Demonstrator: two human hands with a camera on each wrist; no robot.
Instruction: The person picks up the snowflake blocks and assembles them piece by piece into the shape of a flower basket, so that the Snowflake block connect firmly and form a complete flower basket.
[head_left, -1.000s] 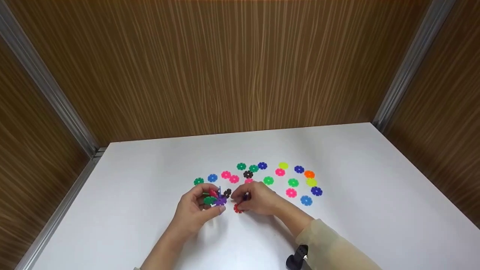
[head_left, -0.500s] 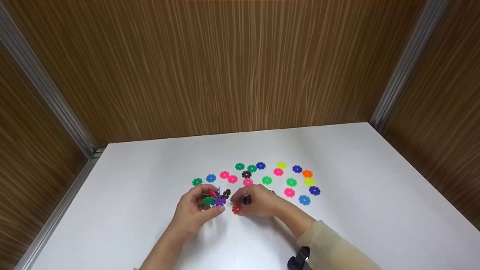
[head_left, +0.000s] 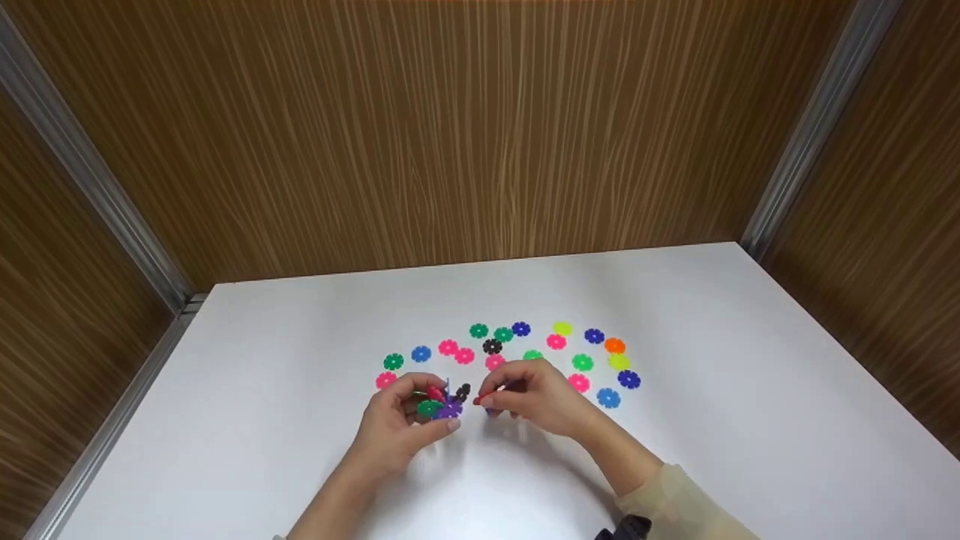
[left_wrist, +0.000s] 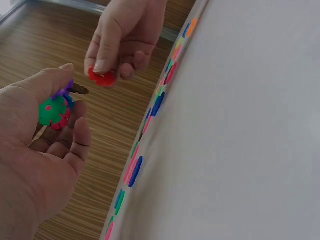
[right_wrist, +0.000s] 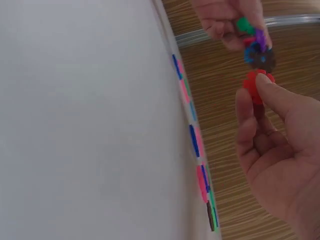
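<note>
My left hand (head_left: 390, 431) grips a cluster of notched plastic building discs joined together. A purple disc (head_left: 451, 409), a green disc (left_wrist: 52, 112), a pinkish-red disc (left_wrist: 61, 122), a blue one and a dark brown disc (right_wrist: 264, 60) make it up. The brown one sticks out toward the other hand. Thumb and index finger of my right hand (head_left: 546, 397) pinch a single red disc (right_wrist: 253, 89) by its edge. It is held up close to the brown disc, with a small gap showing in the left wrist view. Fingers of the left hand partly cover the cluster.
Several loose discs lie in a band on the white table (head_left: 300, 450) beyond the hands, among them a pink disc (head_left: 386, 380), a black disc (head_left: 492, 346) and an orange disc (head_left: 615, 346). A wood-patterned wall (head_left: 480, 135) stands at the back.
My right hand has raised the red disc and tilted it nearly edge-on to the head view. My left hand has shifted slightly right with the cluster, and a pink disc beside it now shows.
</note>
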